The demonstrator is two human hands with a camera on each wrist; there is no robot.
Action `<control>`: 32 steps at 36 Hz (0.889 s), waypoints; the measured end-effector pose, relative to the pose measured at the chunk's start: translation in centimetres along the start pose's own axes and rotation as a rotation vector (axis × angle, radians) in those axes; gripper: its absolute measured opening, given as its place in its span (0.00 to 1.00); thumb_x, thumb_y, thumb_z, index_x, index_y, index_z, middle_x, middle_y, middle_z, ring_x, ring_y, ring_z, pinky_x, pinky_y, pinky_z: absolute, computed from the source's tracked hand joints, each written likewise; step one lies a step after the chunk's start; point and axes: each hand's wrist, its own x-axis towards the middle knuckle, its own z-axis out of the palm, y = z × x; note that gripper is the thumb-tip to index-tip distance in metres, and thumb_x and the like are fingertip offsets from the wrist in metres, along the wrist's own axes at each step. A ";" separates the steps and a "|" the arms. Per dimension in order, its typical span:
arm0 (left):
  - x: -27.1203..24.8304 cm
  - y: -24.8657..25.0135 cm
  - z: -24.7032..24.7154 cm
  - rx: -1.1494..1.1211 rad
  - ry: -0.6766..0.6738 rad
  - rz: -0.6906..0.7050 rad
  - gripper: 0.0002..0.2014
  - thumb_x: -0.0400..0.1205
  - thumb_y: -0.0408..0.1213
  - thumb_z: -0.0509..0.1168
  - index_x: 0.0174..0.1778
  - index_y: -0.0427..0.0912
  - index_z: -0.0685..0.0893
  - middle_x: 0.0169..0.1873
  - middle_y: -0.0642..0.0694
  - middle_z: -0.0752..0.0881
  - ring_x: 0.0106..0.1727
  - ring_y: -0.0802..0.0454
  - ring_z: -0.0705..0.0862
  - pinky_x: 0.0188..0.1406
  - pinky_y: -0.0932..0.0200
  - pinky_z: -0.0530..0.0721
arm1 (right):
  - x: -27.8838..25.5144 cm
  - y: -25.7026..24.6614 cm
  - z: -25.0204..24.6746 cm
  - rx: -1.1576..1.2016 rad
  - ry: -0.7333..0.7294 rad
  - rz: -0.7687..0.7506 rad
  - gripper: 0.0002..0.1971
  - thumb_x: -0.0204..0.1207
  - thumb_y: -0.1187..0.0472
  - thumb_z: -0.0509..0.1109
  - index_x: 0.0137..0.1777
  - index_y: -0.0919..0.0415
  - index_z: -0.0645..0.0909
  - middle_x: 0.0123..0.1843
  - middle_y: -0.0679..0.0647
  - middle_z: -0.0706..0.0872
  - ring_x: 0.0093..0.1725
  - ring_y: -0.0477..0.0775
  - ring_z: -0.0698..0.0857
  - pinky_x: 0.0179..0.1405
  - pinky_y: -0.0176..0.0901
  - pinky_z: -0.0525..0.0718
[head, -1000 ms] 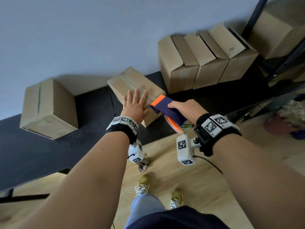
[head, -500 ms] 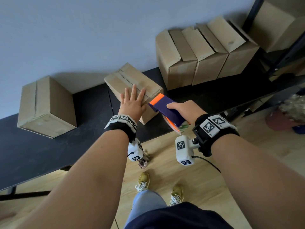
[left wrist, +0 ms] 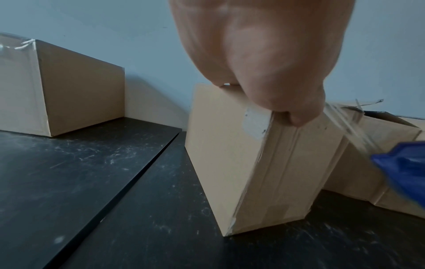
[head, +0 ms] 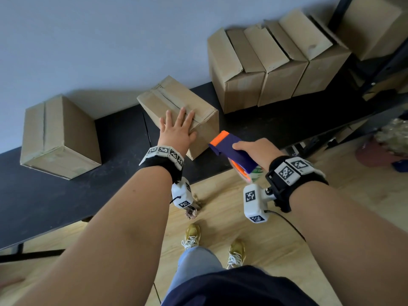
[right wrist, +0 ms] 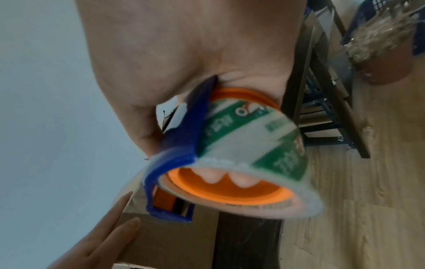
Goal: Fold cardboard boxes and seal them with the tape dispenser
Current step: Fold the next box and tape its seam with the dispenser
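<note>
The dispenser [head: 234, 152] has been drawn back off the box [head: 176, 107], past its near edge. The box is stood on the black worktop [head: 55, 195], with a taped seam along its top. It is pressed down by the left hand [head: 176, 131], laid flat with fingers spread. The dispenser is gripped by the right hand [head: 256, 152], fingers curled inside the roll core. More boxes [head: 271, 62] are lined along the wall.

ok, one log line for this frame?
left hand: flat on box | right hand: grips tape dispenser | tape strand from box unsevered
</note>
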 end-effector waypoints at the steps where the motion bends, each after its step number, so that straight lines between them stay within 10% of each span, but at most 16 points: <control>1: -0.1 0.0 0.0 -0.007 0.002 0.001 0.31 0.88 0.54 0.46 0.85 0.54 0.41 0.85 0.50 0.44 0.83 0.33 0.41 0.81 0.34 0.43 | 0.1 -0.3 0.1 -0.011 0.000 -0.003 0.27 0.72 0.39 0.73 0.55 0.64 0.81 0.50 0.60 0.87 0.46 0.57 0.86 0.51 0.49 0.81; 12: 0.1 1.6 -1.1 -0.286 0.102 -0.021 0.29 0.86 0.52 0.49 0.81 0.44 0.61 0.85 0.44 0.51 0.85 0.47 0.41 0.83 0.44 0.38 | 1.2 -2.0 1.9 -0.065 -0.001 0.003 0.23 0.74 0.41 0.72 0.52 0.63 0.78 0.48 0.58 0.85 0.45 0.57 0.85 0.46 0.45 0.79; 21: 1.7 1.7 0.2 -0.147 0.049 -0.004 0.33 0.88 0.57 0.45 0.85 0.48 0.43 0.85 0.43 0.42 0.85 0.45 0.40 0.82 0.46 0.38 | 1.8 -3.2 2.7 0.000 -0.013 0.024 0.19 0.73 0.41 0.71 0.40 0.59 0.75 0.50 0.59 0.87 0.50 0.59 0.86 0.61 0.53 0.83; 32: 2.2 2.2 0.7 -0.076 0.098 -0.006 0.30 0.89 0.52 0.44 0.85 0.45 0.44 0.84 0.39 0.45 0.85 0.42 0.44 0.83 0.48 0.44 | 2.3 -5.8 2.4 0.098 -0.017 0.016 0.16 0.76 0.48 0.71 0.53 0.61 0.81 0.58 0.61 0.87 0.56 0.58 0.86 0.60 0.48 0.82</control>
